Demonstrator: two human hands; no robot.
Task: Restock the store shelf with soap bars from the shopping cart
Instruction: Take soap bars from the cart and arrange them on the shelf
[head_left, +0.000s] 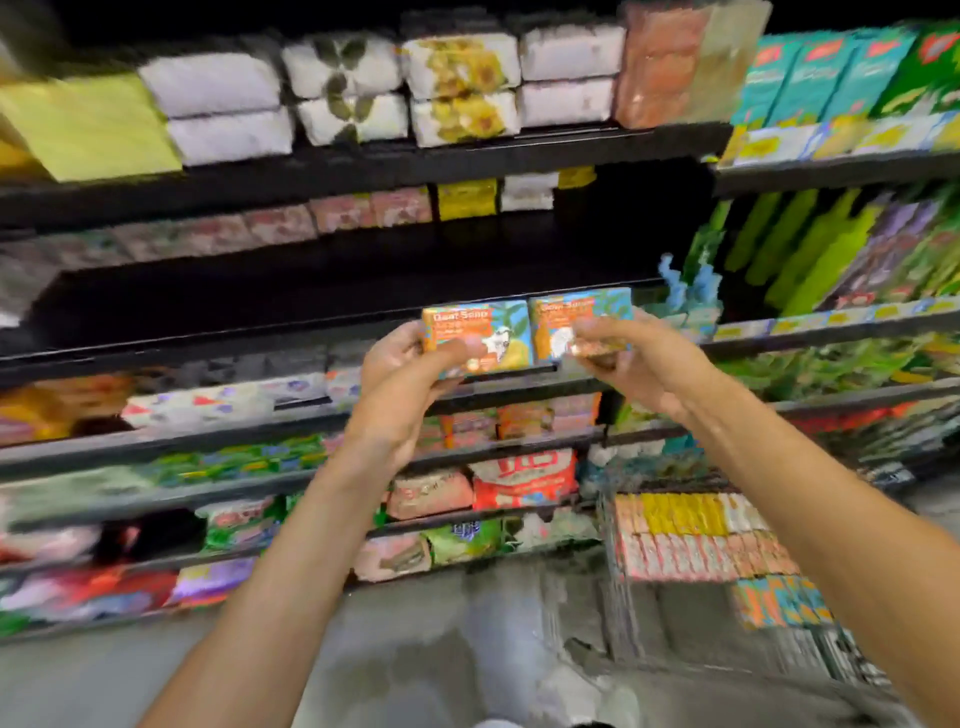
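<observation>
1. Soap boxes, two of them, are held up side by side in front of the dark, bare stretch of shelf (311, 306) at about chest height.
2. Left hand (400, 364) grasps the left box (480, 335) from its lower left corner, thumb across the printed front.
3. Right hand (623, 358) pinches the right box (576, 327) at its lower right; the blur hides exactly how the fingers lie.
4. Both boxes face the person, print upright, long axis running left to right and roughly parallel with the shelf edge. They touch or nearly touch along their inner sides.
5. The open shelf space lies just beyond and slightly above the boxes, so I'd judge the coming move to be a short push forward, away from the person; both hands look equally near.
6. Cart (613, 545) stands low on the right, with rows of more bars (685, 540) packed in it, so plenty of restocking looks left.
</observation>
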